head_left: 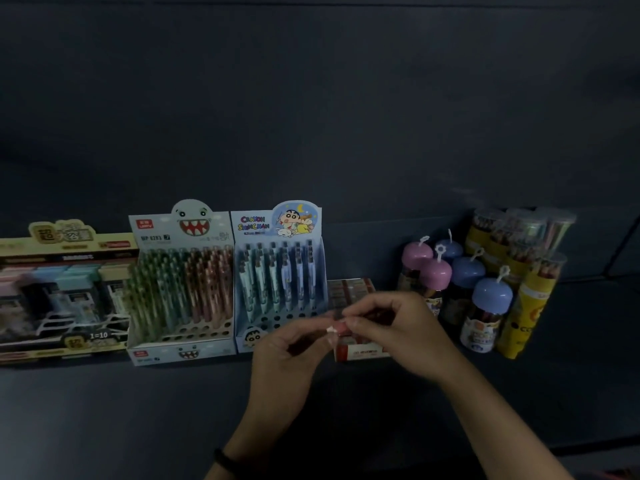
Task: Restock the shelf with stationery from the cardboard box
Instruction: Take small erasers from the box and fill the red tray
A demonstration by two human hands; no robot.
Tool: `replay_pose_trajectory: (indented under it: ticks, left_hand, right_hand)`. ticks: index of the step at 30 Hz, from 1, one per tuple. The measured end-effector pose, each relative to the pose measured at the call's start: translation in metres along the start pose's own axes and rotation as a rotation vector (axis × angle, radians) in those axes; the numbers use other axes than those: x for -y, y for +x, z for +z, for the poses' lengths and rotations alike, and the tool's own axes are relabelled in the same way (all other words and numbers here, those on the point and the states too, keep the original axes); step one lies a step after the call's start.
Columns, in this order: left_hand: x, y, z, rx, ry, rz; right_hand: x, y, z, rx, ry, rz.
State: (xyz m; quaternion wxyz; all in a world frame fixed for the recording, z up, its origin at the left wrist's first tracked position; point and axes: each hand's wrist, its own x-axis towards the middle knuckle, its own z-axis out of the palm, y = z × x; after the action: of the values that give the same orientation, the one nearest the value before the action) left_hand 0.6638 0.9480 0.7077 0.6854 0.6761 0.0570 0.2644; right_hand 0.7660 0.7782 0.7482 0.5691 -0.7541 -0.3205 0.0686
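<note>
Both of my hands meet at the middle of the dark shelf (pixel 173 410), pinching one small red-and-white eraser (pixel 337 328) between their fingertips. My left hand (pixel 291 355) holds it from the left, my right hand (pixel 391 332) from the right. Just behind them sits a red-and-white eraser box (pixel 349 292), partly hidden by my fingers. The cardboard box is out of view.
Along the back stand a pen display (pixel 65 292) at far left, a shark-face pencil display (pixel 180 282), and a Crayon Shin-chan pen display (pixel 280 275). To the right stand several dome-capped jars (pixel 485 306) and yellow coloured-pencil tubes (pixel 530 296).
</note>
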Motion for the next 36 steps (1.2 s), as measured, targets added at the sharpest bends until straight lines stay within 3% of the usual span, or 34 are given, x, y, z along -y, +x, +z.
replay_pose_trajectory:
  ticks: [3, 8, 12, 20, 24, 26, 29, 33, 36]
  left_hand:
    - [-0.001, 0.000, 0.000, -0.007, 0.058, 0.071]
    - [0.008, 0.003, -0.005, -0.072, 0.448, 0.200]
    - [0.012, 0.004, -0.003, -0.035, 0.464, 0.105]
    - [0.020, 0.008, -0.006, 0.043, 0.481, 0.082]
    - [0.020, 0.008, -0.004, 0.045, 0.472, 0.076]
    - [0.018, 0.003, -0.002, 0.027, 0.476, 0.107]
    - [0.009, -0.002, 0.003, 0.055, 0.538, 0.251]
    - [-0.016, -0.019, 0.023, 0.255, 0.572, 0.566]
    - [-0.035, -0.058, 0.061, 0.474, 0.457, 0.550]
  right_hand:
    - [-0.003, -0.002, -0.006, 0.027, -0.094, -0.042]
    - [-0.013, -0.005, -0.011, -0.077, -0.199, -0.048]
    - [-0.021, -0.003, -0.005, -0.021, -0.320, -0.016]
    - [-0.026, -0.008, 0.010, 0.045, -0.614, -0.171]
    - [-0.016, -0.014, 0.008, 0.048, -0.618, -0.155]
    - [-0.010, -0.028, 0.003, -0.022, -0.589, -0.139]
    - [-0.001, -0.066, -0.005, -0.254, -0.639, -0.146]
    - [0.008, -0.146, -0.025, -0.482, -0.574, -0.029]
    - [0.012, -0.221, -0.036, -0.601, -0.547, 0.105]
